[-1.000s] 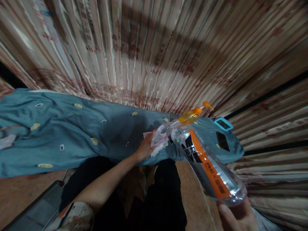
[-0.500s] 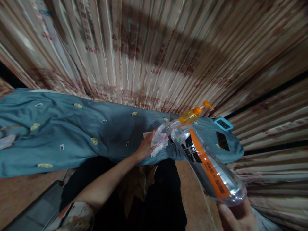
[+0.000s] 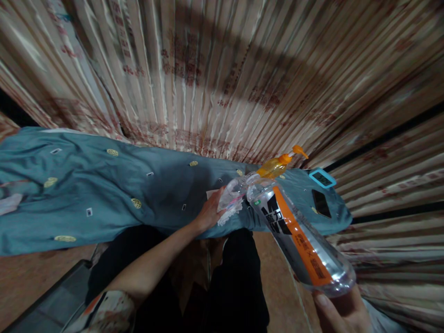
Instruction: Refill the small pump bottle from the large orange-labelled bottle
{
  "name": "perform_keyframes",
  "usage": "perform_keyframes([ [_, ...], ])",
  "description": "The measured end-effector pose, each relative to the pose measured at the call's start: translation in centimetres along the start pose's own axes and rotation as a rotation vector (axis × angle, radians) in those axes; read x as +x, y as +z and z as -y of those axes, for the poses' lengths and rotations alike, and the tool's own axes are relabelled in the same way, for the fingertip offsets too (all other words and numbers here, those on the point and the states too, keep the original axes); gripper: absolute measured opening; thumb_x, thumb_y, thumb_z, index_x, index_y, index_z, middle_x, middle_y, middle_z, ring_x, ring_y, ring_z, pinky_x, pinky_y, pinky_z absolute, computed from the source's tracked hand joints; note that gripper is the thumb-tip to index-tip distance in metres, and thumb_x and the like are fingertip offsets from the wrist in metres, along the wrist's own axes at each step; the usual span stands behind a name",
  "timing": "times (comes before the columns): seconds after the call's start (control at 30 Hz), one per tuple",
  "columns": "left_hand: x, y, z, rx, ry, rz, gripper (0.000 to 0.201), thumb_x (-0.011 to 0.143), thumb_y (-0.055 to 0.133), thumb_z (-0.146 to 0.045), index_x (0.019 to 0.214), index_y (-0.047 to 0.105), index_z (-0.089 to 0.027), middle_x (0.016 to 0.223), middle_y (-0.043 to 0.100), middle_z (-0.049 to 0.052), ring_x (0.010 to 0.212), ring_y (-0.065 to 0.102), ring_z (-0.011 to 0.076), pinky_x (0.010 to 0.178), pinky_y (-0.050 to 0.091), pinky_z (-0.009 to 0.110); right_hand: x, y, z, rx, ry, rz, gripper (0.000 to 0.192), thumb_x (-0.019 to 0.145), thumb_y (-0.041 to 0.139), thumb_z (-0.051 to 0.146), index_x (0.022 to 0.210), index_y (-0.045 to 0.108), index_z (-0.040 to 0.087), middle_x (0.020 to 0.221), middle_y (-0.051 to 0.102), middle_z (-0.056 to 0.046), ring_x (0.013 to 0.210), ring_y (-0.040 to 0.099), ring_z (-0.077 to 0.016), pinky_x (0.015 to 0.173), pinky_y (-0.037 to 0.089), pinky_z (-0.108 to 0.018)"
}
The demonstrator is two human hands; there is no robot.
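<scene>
My right hand [image 3: 342, 307] is closed around the base of a large clear plastic bottle [image 3: 298, 236] with an orange and silver label. The bottle is tilted, its neck pointing down to the left. At that neck is the upper end of a smaller clear plastic container [image 3: 231, 192], which looks like a bottle. My left hand [image 3: 210, 210] grips this container, fingers partly hidden behind it. Whitish tissue or lacy cloth [image 3: 231, 212] lies under or against it. Just behind both necks is an amber pump bottle [image 3: 274, 167] with an orange pump head.
A teal patterned cloth [image 3: 166, 194] covers the long narrow surface before me. At its right end are a blue-framed digital clock [image 3: 322, 178] and a dark phone [image 3: 321, 203]. Clear plastic wrapping [image 3: 10, 203] lies far left. A pleated curtain [image 3: 208, 92] hangs behind.
</scene>
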State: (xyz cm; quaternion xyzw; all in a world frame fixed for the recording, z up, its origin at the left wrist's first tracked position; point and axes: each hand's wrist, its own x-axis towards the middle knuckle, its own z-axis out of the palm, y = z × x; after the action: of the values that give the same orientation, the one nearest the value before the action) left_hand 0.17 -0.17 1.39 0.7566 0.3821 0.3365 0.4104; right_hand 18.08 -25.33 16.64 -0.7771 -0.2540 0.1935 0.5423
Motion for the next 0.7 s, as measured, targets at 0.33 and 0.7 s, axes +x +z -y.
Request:
perform_keyframes([
  [0.33, 0.1, 0.1, 0.1, 0.004, 0.004, -0.008, 0.082, 0.084, 0.069, -0.019, 0.156, 0.03, -0.025, 0.158, 0.044, 0.011, 0.145, 0.045, 0.0307, 0.122, 0.037, 0.051, 0.5, -0.9, -1.2, -0.07, -0.083, 0.052, 0.086, 0.075, 0.076, 0.055, 0.148, 0.046, 0.019, 0.133, 0.065, -0.014, 0.122, 0.062, -0.0373, 0.104, 0.049, -0.046],
  [0.7, 0.0, 0.0, 0.1, 0.024, 0.006, 0.022, 0.085, 0.084, 0.067, -0.015, 0.157, 0.024, -0.021, 0.16, 0.04, 0.015, 0.147, 0.041, 0.0304, 0.124, 0.033, 0.052, 0.2, -0.1, -0.2, 0.029, -0.038, 0.043, 0.092, 0.071, 0.08, 0.056, 0.149, 0.046, 0.02, 0.142, 0.059, -0.016, 0.131, 0.055, -0.0408, 0.112, 0.041, -0.053],
])
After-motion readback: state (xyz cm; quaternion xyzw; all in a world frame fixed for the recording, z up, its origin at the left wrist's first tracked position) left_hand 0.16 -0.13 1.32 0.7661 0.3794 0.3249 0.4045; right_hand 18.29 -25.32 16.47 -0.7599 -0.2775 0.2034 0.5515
